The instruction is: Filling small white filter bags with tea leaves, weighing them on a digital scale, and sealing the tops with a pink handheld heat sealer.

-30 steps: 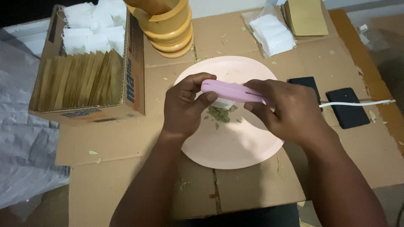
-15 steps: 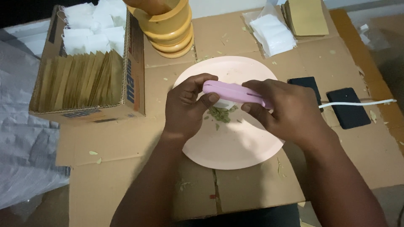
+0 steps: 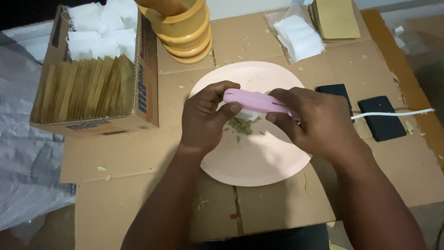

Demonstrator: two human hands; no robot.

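Observation:
Both my hands hold a slim pink hand-held tool [image 3: 259, 101] lengthwise over a round pink plate [image 3: 259, 162]. My left hand [image 3: 203, 118] pinches its left end, fingers on top and thumb underneath. My right hand [image 3: 314, 120] wraps around its right end. A small white sachet [image 3: 248, 115] shows just under the tool, between the two hands. Below it a little heap of green dried leaves [image 3: 240, 126] lies on the plate.
A cardboard box [image 3: 145, 92] of brown envelopes and white sachets stands at the left. Stacked yellow containers [image 3: 185, 32] stand behind the plate. White sachets [image 3: 298, 34] and brown envelopes [image 3: 335, 18] lie far right. Two black slabs [image 3: 381, 118] and a white cable [image 3: 393, 113] sit at the right.

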